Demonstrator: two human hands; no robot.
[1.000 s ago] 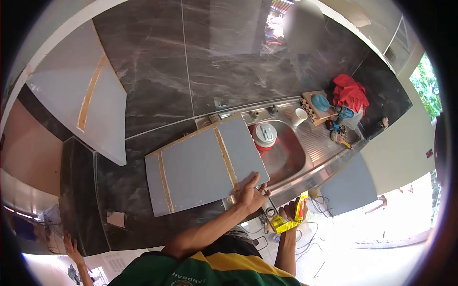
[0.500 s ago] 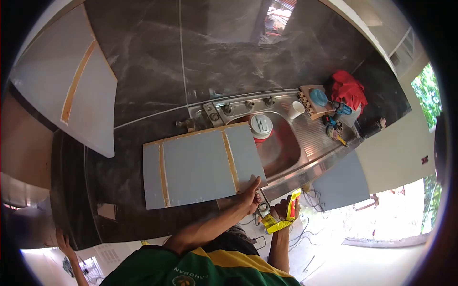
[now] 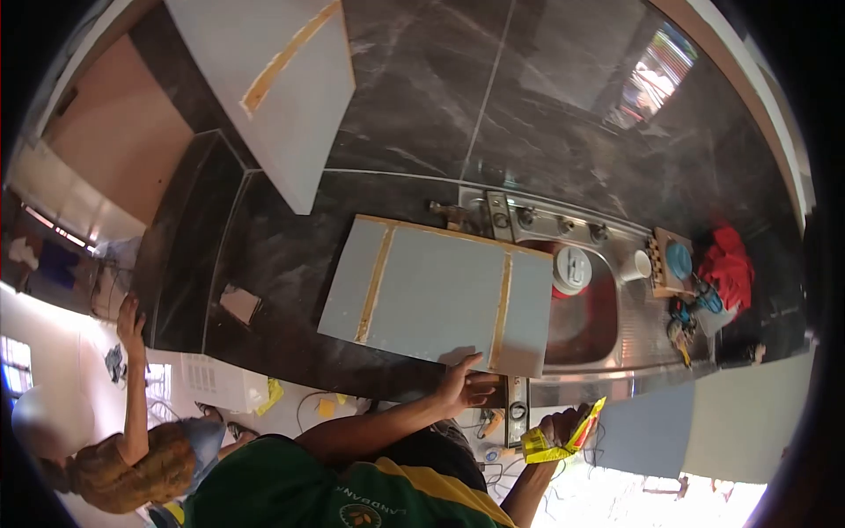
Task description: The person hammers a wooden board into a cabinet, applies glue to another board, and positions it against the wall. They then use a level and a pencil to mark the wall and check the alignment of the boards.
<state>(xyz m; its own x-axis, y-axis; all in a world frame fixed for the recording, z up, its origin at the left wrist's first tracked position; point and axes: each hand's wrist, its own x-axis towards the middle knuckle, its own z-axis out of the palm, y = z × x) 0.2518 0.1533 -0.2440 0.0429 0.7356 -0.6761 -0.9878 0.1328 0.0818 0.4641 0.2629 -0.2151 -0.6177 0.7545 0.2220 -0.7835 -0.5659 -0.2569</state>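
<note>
A grey panel (image 3: 431, 290) with two tan strips across it lies on the dark countertop, its right end reaching over the sink's edge. My left hand (image 3: 462, 389) is at the panel's front edge, fingers stretched and apart, with one fingertip touching the board. Lower right, my right hand (image 3: 556, 429) grips a yellow packet (image 3: 547, 446) with red markings, bent around the fingers. Between both hands, a spirit level (image 3: 518, 412) sticks out below the counter edge.
A steel sink (image 3: 627, 326) holds a white-lidded container (image 3: 572, 270). Right of it are a white cup (image 3: 635, 265), a blue power drill (image 3: 707, 297) and a red cloth (image 3: 729, 268). Another grey panel (image 3: 290, 106) leans upper left. Another person (image 3: 150, 453) works at lower left.
My view has swung left, bringing the other person into sight. My left hand's fingers have spread at the panel edge. The yellow packet stays in my right hand.
</note>
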